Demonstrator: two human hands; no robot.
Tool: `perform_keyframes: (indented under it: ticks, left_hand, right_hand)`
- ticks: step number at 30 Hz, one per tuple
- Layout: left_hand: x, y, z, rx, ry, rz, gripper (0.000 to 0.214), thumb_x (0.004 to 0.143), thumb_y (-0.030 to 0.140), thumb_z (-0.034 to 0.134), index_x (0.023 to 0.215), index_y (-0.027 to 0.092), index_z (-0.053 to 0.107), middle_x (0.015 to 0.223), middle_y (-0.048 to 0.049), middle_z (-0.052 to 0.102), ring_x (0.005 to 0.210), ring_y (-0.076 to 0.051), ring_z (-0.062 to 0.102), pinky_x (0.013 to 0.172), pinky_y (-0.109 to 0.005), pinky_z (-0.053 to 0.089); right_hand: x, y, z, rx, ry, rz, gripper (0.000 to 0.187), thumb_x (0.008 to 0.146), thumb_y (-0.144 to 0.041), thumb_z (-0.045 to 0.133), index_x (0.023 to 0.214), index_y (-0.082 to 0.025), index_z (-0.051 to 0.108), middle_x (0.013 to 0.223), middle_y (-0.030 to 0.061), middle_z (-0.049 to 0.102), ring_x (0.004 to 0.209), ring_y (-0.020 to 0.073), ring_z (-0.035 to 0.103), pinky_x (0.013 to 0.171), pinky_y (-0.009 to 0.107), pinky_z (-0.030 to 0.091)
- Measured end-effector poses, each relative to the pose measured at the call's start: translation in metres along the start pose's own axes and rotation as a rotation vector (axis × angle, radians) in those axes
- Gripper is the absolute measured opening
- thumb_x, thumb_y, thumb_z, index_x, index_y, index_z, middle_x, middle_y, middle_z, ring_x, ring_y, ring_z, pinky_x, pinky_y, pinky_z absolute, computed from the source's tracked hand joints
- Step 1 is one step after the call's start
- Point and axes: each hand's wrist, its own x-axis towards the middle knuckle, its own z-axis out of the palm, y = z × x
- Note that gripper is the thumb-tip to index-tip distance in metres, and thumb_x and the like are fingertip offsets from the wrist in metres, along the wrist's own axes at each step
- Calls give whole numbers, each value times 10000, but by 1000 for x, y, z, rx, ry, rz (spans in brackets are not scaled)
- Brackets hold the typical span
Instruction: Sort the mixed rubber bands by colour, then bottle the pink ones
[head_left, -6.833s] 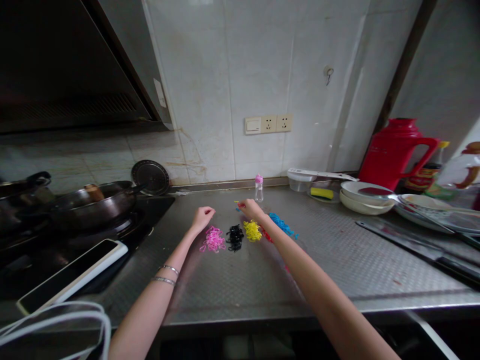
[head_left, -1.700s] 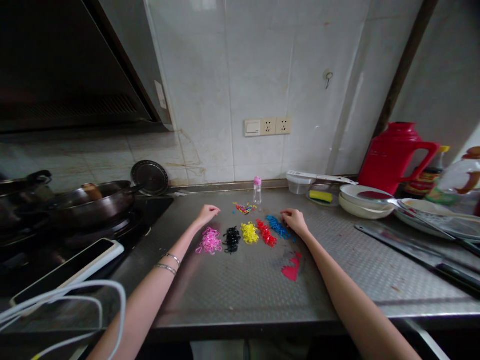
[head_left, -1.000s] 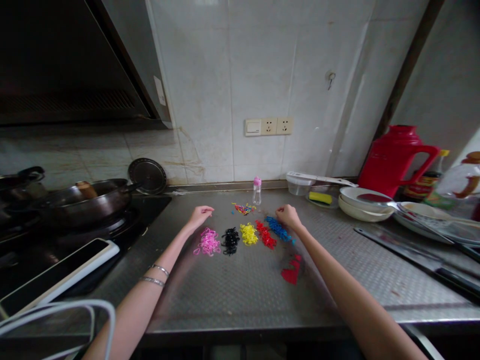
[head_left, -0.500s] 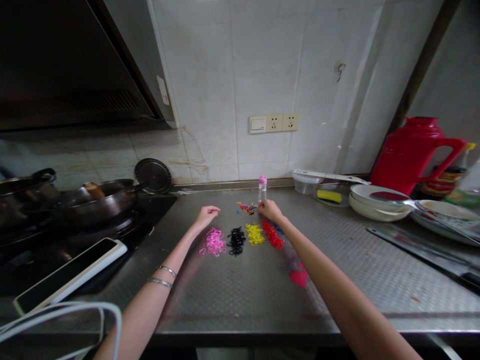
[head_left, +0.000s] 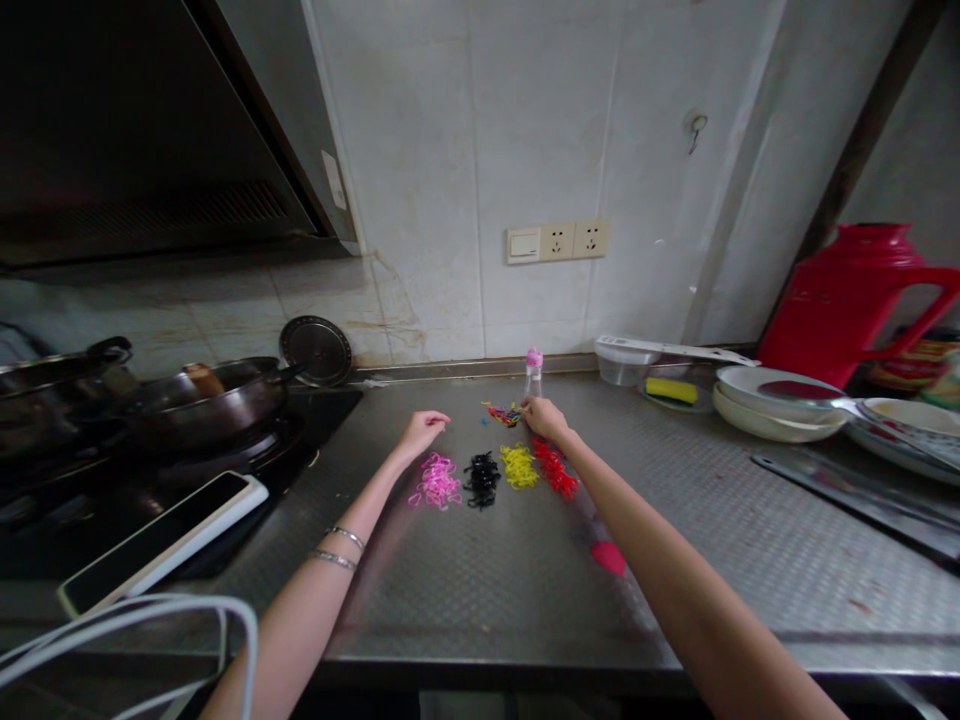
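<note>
Small elastic bands lie in separate heaps on the steel counter point(head_left: 480, 580): pink point(head_left: 436, 480), black point(head_left: 481, 477), yellow point(head_left: 519, 465) and red point(head_left: 556, 467). Behind them is a small mixed-colour heap point(head_left: 502, 413). My right hand point(head_left: 544, 416) reaches across to that mixed heap, its fingers pinched at the heap's edge. My forearm hides the blue heap. My left hand point(head_left: 422, 431) rests on the counter just behind the pink heap, fingers curled loosely. A tiny clear bottle with a pink cap point(head_left: 533, 371) stands right behind my right hand.
A stove with a dark wok point(head_left: 210, 395) and a phone point(head_left: 161, 541) sit on the left; white cables point(head_left: 135, 640) lie at the near left. Bowls point(head_left: 772, 400), a sponge point(head_left: 670, 390), a red thermos point(head_left: 847, 300) and a long knife point(head_left: 855, 490) crowd the right.
My right hand has left the blue heap on the right and moved left and back to the mixed-colour heap. My left hand has stayed by the pink heap.
</note>
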Motion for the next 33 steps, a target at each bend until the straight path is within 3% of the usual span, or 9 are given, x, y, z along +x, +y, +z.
perform_keyframes:
  ticks: [5,10,15,19,26,33]
  left_hand:
    - [1,0,1,-2,-13,2,241,681,89,461,831,98,649,663,-52,633,610,-113,550,553,-206,406]
    - [-1,2,1,4,-13,9,243,681,86,457,830,100,649,677,-52,637,620,-116,557,573,-213,416]
    - [-1,2,2,4,-15,16,241,673,93,464,826,93,650,680,-60,640,622,-120,560,597,-225,425]
    - [1,-3,2,-2,-12,41,240,671,104,464,818,100,653,671,-52,639,649,-126,570,636,-235,432]
    - [0,-4,1,39,1,24,245,684,111,461,836,106,653,684,-52,639,655,-128,570,621,-235,431]
    - [-5,-3,3,2,-4,46,235,679,117,465,817,102,654,696,-58,641,669,-128,574,670,-242,434]
  right_hand:
    - [1,15,-7,30,4,-70,288,746,-303,507,995,-181,586,875,70,636,744,137,572,608,187,388]
    - [-6,32,-23,67,-71,-238,243,694,-207,542,917,-173,631,702,15,634,633,99,549,595,163,382]
    - [-26,33,-42,190,-173,-316,261,651,-161,549,892,-170,649,714,9,650,646,108,569,583,162,399]
    - [-36,37,-49,217,-141,-269,263,641,-200,565,882,-164,664,741,19,665,669,128,580,601,181,413]
    - [-37,75,-38,217,107,-79,243,685,-198,506,858,-163,672,822,49,672,751,155,596,670,207,420]
    - [-40,99,-27,181,116,-14,252,677,-191,488,852,-155,667,725,39,661,691,143,592,624,196,407]
